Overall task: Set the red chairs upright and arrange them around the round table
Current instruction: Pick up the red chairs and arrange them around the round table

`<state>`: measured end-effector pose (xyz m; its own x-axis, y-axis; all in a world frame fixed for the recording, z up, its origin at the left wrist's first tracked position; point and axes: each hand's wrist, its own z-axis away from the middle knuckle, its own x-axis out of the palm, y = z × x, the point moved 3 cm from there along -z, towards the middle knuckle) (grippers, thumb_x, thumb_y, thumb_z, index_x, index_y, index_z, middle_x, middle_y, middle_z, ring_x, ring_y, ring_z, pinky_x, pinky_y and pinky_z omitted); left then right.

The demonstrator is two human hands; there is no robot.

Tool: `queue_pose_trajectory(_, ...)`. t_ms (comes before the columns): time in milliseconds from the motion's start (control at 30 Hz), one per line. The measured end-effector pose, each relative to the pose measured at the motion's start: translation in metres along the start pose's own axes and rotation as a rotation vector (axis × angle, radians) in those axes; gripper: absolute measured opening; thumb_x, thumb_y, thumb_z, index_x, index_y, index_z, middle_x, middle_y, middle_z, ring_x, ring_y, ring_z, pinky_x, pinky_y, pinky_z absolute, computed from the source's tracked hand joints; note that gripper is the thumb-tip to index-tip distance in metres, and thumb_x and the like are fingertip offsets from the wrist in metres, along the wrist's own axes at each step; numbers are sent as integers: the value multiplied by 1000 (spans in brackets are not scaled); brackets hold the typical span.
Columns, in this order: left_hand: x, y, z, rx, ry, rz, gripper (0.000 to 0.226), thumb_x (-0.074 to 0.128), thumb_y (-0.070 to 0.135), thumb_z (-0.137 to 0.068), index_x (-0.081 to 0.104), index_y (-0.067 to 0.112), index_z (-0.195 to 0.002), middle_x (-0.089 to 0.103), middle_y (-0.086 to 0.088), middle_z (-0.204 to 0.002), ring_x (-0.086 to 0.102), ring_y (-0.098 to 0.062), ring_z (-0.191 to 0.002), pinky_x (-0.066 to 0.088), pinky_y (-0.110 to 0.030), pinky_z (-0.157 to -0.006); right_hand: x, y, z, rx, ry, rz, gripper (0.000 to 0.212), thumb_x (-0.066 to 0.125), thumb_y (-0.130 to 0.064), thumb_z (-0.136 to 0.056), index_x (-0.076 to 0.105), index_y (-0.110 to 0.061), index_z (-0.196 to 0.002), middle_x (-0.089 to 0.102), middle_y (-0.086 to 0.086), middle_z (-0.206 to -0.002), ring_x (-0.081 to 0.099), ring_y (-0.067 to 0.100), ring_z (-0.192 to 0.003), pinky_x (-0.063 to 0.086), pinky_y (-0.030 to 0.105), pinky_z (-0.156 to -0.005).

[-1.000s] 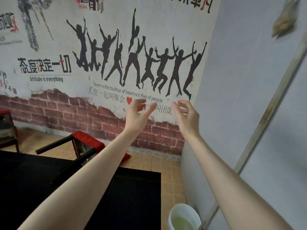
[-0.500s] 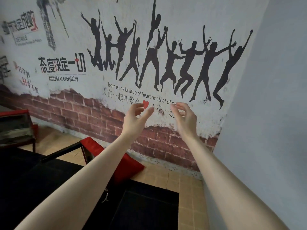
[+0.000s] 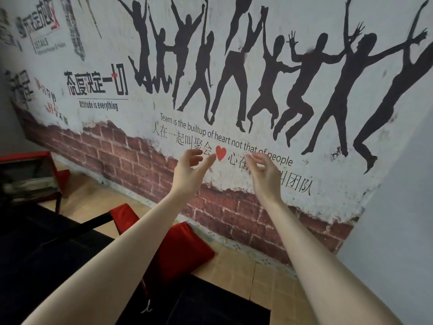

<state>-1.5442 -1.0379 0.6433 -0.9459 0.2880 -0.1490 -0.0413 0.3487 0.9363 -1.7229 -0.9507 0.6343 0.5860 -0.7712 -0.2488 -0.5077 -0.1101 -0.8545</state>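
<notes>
Nearest me a dark surface [image 3: 210, 306] fills the lower frame; I cannot tell whether it is the round table. Just beyond it the tipped red chair [image 3: 182, 249] lies on the tiled floor, its black leg [image 3: 77, 229] jutting left and my forearm crossing it. I judge it a stiff frame with soft padding, moderately heavy (cushion would give, so grip frame or backrest edge). My left hand [image 3: 191, 173] and right hand [image 3: 266, 178] hover apart, fingers loosely curled, holding nothing. Farther left, a second red chair [image 3: 30, 179] is cut off.
</notes>
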Motion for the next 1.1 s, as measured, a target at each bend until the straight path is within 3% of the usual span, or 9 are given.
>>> queue_pose_trajectory(300, 48, -108, -169, -69, 61, 15, 48, 67, 46, -88, 55, 17, -124, 64, -2, -116, 61, -18, -110, 51, -43, -98, 92, 106, -159, 41, -64, 10, 35, 60, -46, -93, 63, -20, -116, 56, -25, -95, 55, -18, -76, 36, -3, -60)
queue_pose_trajectory(433, 58, -154, -246, -119, 94, 5, 49, 67, 46, -88, 56, 15, -124, 64, 0, -112, 61, -15, -107, 50, -33, -93, 145, 148, -227, 75, -113, -5, 31, 61, -44, -93, 63, -19, -112, 57, -24, -94, 52, -26, -74, 36, -3, -60)
queue_pose_trajectory(533, 57, -191, -291, -171, 120, -6, 47, 67, 45, -88, 57, 15, -122, 63, 5, -107, 61, -10, -102, 49, -20, -80, 191, 183, -264, 103, -186, 7, 36, 60, -42, -94, 62, -15, -117, 55, -25, -94, 51, -28, -73, 36, -4, -60)
queue_pose_trajectory(700, 48, -252, -340, -256, 179, -51, 45, 67, 44, -88, 57, 14, -120, 62, 9, -104, 59, 0, -96, 46, -12, -76, 258, 237, -302, 158, -307, 17, 39, 59, -45, -94, 62, -16, -121, 55, -24, -94, 55, -19, -75, 36, -2, -61)
queue_pose_trajectory(800, 43, -287, -359, -299, 230, -68, 46, 66, 46, -88, 56, 15, -121, 60, 15, -100, 56, 7, -91, 42, -6, -70, 295, 264, -316, 188, -388, 18, 37, 59, -45, -94, 61, -17, -119, 55, -22, -96, 52, -25, -77, 37, -3, -62)
queue_pose_trajectory(900, 44, -327, -374, -366, 283, -81, 47, 66, 48, -88, 57, 15, -121, 61, 14, -101, 57, 6, -92, 43, -6, -69, 329, 297, -326, 207, -477, 20, 34, 59, -43, -94, 61, -19, -118, 55, -24, -95, 50, -28, -77, 37, -3, -62)
queue_pose_trajectory(1000, 48, -369, -384, -433, 350, -89, 47, 66, 48, -88, 58, 14, -120, 63, 9, -103, 59, 2, -95, 45, -6, -69, 361, 337, -336, 223, -572, 50, 37, 59, -43, -95, 61, -16, -120, 56, -23, -93, 55, -18, -79, 36, -4, -64)
queue_pose_trajectory(1100, 51, -407, -386, -502, 430, -91, 43, 67, 47, -88, 59, 16, -117, 64, 7, -104, 60, -1, -97, 46, -7, -69, 388, 376, -343, 236, -672, 63, 40, 58, -45, -94, 60, -17, -123, 59, -18, -95, 55, -10, -87, 41, 7, -70)
